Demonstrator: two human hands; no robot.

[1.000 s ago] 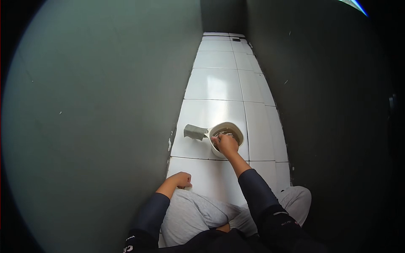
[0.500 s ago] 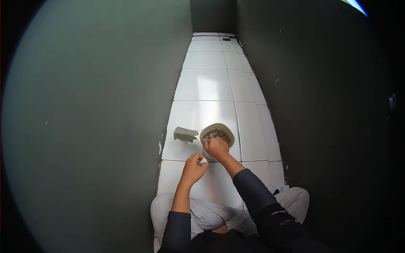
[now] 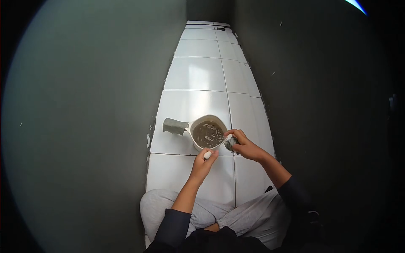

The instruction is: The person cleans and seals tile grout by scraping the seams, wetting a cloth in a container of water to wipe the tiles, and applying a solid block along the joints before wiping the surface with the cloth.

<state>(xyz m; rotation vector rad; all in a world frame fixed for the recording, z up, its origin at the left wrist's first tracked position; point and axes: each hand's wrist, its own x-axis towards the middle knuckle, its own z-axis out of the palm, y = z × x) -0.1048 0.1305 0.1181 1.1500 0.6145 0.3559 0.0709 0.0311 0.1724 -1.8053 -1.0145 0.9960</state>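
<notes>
A white pot point(image 3: 196, 141) with murky grey-brown liquid stands on the tiled floor. Pale streaks point(image 3: 209, 134) show in the liquid; I cannot tell bits from reflections. A grey cloth point(image 3: 174, 126) covers the pot's left handle. At the pot's near rim, my left hand point(image 3: 201, 163) is closed around a small white piece point(image 3: 207, 155). Just outside the right rim, my right hand point(image 3: 249, 148) curls around a small grey crumpled thing point(image 3: 230, 143), its forefinger close to the rim. What that thing is made of does not show clearly.
White floor tiles point(image 3: 194, 76) run between two dark grey walls point(image 3: 93, 105), point(image 3: 320, 114). A small dark object point(image 3: 221, 29) lies at the far end of the floor. My crossed legs in grey trousers point(image 3: 164, 200) are at the near end.
My right hand has come out of the pot to its right side, and the grey crumpled thing now shows in it. My left hand has moved up to the near rim. The view has shifted slightly.
</notes>
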